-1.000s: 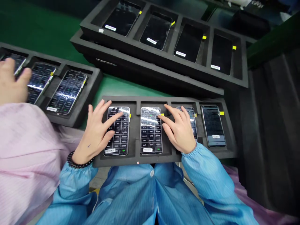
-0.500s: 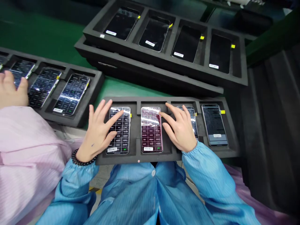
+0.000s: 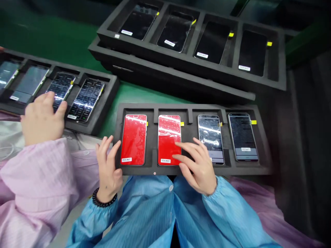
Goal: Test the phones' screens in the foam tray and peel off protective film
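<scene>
A dark foam tray [image 3: 152, 146] in front of me holds several smartphones in separate slots. The leftmost smartphone [image 3: 133, 139] and the smartphone beside it [image 3: 167, 134] both have plain red screens. Farther right, a third smartphone [image 3: 210, 134] and the rightmost smartphone [image 3: 243, 134] display rows of text on dark screens. My left hand [image 3: 110, 168], with a black bead bracelet at the wrist, is open at the left edge of the tray, next to the first phone. My right hand [image 3: 198, 163] is open, its fingertips at the right side of the second phone's red screen.
Behind stands a stack of foam trays [image 3: 186, 63] with dark-screened smartphones on top. To the left, a co-worker's hand [image 3: 45, 119] in a pink sleeve reaches over another phone tray [image 3: 108, 100]. The tabletop [image 3: 134, 93] is green.
The two left phones' screens went from menu grids to red, and the third phone now shows text. My left hand moved off the first phone; my right hand moved lower.
</scene>
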